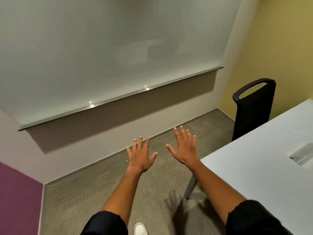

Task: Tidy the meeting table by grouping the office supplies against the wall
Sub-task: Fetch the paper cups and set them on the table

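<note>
Both of my hands are stretched out in front of me over the carpet, palms down and fingers spread. My left hand (140, 155) holds nothing. My right hand (184, 146) is empty too and hovers just left of the corner of the white meeting table (250, 167). No office supplies show on the visible part of the table. A rectangular recess (302, 156) is cut into the tabletop near the right edge of the view.
A black chair (252, 107) stands at the table's far end by the yellow wall. A whiteboard (105, 53) with a metal tray (118, 97) hangs on the wall ahead. Grey carpet (101, 184) lies below; a table leg (190, 185) slants down.
</note>
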The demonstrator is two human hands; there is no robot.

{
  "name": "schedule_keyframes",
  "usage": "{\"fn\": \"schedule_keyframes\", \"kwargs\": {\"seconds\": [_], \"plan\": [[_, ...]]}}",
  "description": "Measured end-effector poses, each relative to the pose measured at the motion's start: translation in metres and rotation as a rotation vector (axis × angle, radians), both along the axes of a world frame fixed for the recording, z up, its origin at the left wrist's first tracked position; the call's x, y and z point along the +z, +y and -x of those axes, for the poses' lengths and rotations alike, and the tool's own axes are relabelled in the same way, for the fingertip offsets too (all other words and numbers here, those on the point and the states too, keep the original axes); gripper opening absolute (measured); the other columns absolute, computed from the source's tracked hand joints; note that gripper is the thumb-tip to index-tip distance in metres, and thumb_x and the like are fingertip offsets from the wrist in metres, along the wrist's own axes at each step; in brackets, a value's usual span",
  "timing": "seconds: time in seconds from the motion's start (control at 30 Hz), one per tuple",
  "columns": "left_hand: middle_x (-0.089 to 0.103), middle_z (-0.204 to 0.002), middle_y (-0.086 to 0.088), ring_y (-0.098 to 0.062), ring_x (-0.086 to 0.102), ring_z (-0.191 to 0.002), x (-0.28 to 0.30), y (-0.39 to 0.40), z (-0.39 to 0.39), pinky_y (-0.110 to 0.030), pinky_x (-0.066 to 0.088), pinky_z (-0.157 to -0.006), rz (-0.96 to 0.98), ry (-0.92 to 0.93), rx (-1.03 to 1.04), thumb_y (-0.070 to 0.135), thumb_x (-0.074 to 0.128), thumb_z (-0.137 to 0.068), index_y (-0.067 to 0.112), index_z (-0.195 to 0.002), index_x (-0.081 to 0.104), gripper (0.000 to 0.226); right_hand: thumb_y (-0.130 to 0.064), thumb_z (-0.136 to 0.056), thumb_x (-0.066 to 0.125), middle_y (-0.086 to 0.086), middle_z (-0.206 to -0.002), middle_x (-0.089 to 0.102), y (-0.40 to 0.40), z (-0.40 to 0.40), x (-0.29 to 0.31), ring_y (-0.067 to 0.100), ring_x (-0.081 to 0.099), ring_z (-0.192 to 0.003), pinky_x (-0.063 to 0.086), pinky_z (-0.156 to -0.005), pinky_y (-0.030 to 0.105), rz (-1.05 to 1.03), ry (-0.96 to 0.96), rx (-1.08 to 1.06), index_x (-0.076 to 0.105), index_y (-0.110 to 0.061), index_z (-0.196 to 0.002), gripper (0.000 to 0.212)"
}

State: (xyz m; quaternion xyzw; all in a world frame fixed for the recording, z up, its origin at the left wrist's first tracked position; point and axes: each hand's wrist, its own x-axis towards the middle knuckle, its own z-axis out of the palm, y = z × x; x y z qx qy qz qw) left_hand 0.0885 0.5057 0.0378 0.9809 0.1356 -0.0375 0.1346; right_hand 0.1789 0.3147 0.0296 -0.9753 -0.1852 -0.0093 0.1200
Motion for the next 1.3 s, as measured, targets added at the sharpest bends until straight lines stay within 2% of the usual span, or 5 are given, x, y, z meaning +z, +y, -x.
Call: {"fn": "schedule_keyframes", "kwargs": {"seconds": [0.27,0.53,0.67,0.83,1.3], "plan": [[-0.005,-0.163,-0.007,-0.033,-0.006,-0.150,0.024,0.047,-0.173,-0.061,0.004,-0.117,-0.026,-0.001,-0.261,0.065,0.029,-0.092,0.030,-0.153,0.003,0.075,-0.078,-0.084,0.019,0.005,-0.164,-0.004,0.021,-0.134,0.013,0.032,0.004,-0.151,0.007,-0.119,0.059,0.017,-0.005,-0.277,-0.004,-0.031,-0.154,0.087],[-0.006,-0.163,-0.007,-0.032,-0.007,-0.150,-0.001,0.040,-0.367,-0.061,0.004,-0.117,-0.062,0.027,-0.474,0.067,0.028,-0.091,0.029,-0.153,0.002,0.077,-0.077,-0.086,0.020,0.006,-0.164,-0.005,0.009,-0.283,-0.011,0.033,0.003,-0.151,0.007,-0.120,0.058,0.014,0.039,-0.471,-0.005,-0.031,-0.153,0.085],[-0.007,-0.163,-0.007,-0.031,-0.007,-0.150,-0.014,0.014,-0.474,-0.061,0.004,-0.117,-0.074,0.066,-0.552,0.067,0.029,-0.091,0.029,-0.153,0.000,0.078,-0.076,-0.087,0.022,0.006,-0.164,-0.007,-0.013,-0.378,-0.020,0.033,0.001,-0.151,0.005,-0.120,0.058,0.010,0.072,-0.556,-0.006,-0.031,-0.154,0.085],[-0.008,-0.162,-0.007,-0.032,-0.008,-0.149,0.001,-0.024,-0.603,-0.060,0.003,-0.117,-0.063,0.049,-0.643,0.066,0.028,-0.092,0.028,-0.153,0.001,0.077,-0.074,-0.087,0.026,0.006,-0.164,-0.006,-0.046,-0.479,-0.009,0.033,0.003,-0.151,0.006,-0.120,0.058,-0.025,0.073,-0.657,-0.003,-0.030,-0.154,0.085],[-0.007,-0.163,-0.007,-0.031,-0.006,-0.150,-0.003,-0.183,-0.877,-0.061,0.007,-0.118,-0.026,0.058,-0.941,0.065,0.029,-0.092,0.028,-0.153,0.001,0.076,-0.073,-0.087,0.030,0.006,-0.164,-0.003,-0.188,-0.695,0.005,0.033,0.006,-0.150,0.010,-0.120,0.058,0.010,0.013,-0.964,-0.001,-0.028,-0.155,0.086]]}}
